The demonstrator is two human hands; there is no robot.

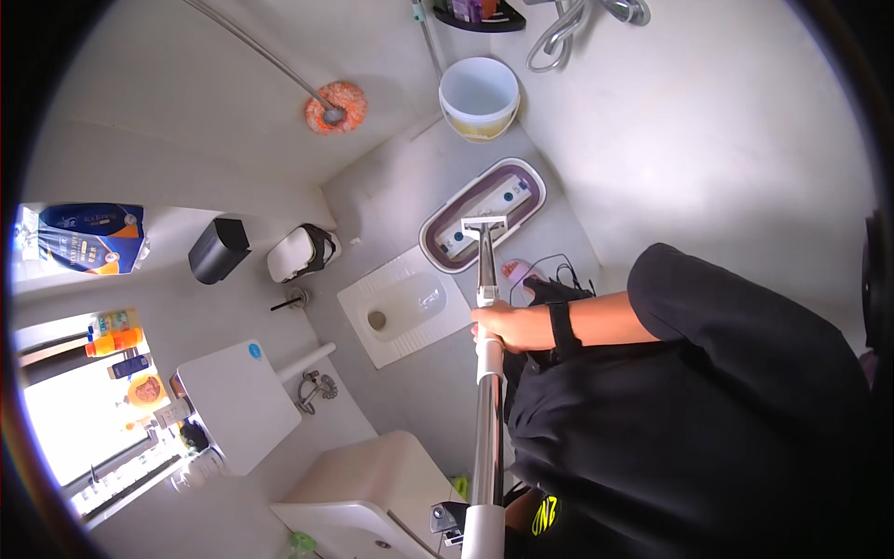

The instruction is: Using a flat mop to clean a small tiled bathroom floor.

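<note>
The right hand [503, 328] was wrapped round the silver-and-white pole [488, 429] of a flat mop, mid-frame. The left hand was out of view; its grip I could not tell. Just above centre, the pole's T-shaped joint [484, 224] stood over an oval purple-and-white tub [521, 170] on the grey floor [382, 191]; inside it lay a long white plate [509, 197] with blue dots.

My reading: the work was partway, the plate already in the tub and not yet lifted clear. Whether any floor had been wiped, nothing settled.

Hard to make out: whether joint and plate were fastened together, and any water in the tub. The lower edge cut off the pole; dark clothing [689, 429] hid much of the lower right.
</note>
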